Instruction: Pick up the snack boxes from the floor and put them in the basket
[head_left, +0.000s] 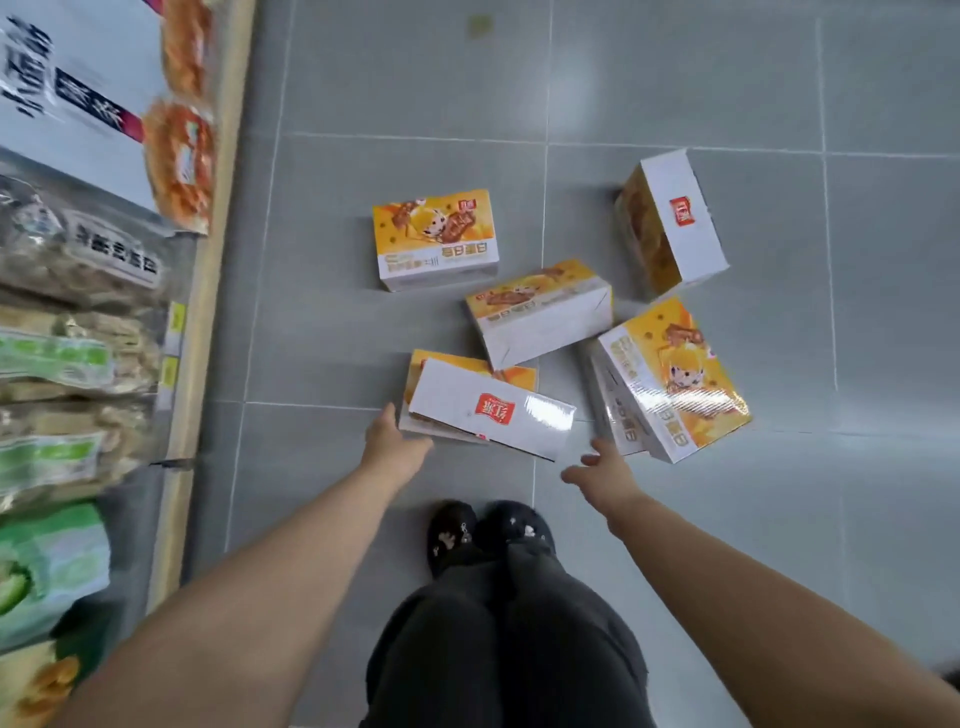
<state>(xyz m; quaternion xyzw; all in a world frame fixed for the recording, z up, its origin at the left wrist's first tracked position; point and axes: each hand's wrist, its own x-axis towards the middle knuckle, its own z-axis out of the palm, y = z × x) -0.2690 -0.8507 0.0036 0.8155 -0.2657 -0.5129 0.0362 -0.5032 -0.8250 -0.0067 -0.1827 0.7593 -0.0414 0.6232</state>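
Several yellow and white snack boxes lie scattered on the grey tiled floor. The nearest box (491, 410) shows its white side with a red logo. My left hand (392, 441) reaches down and touches that box's left end, fingers hidden behind it. My right hand (602, 470) hangs with fingers spread just right of the same box, holding nothing, close to a tilted box (675, 379). Further off lie a box (537, 312) in the middle, one (436, 239) at the back left and one (672, 223) on its side at the back right. No basket is in view.
A shop shelf (208, 291) with bagged snacks (72, 364) runs along the left side. My legs in dark trousers and dark shoes (488, 530) stand just behind the boxes. Bare floor tiles (779, 519) spread to the right and beyond the boxes.
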